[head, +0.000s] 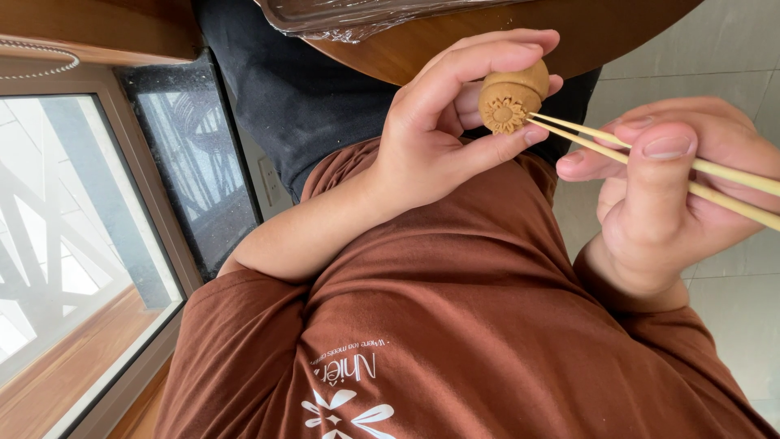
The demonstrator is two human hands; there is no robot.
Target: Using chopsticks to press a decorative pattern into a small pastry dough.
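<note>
1. Gripping a small round wooden piece (512, 96), the left hand (443, 138) closes on it with the thumb under its lower edge, the forefinger arched over the top and the other fingers behind it; the piece sits up in the fingertips, in front of the person's chest and below the edge of a wooden table (455, 41).
2. The right hand (666, 187) is curled shut around two thin pale sticks (650, 158), thumb pressed on top; the stick tips reach the carved face of the piece at its lower right edge.
3. The piece is tan, barrel-shaped, with a flower-like pattern of radiating petals cut into the flat end that faces the camera.
4. The sticks run off the right edge, so their far ends are cut off. The back of the piece is hidden by fingers. Whether the tips press into the carving or only touch it cannot be told.
</note>
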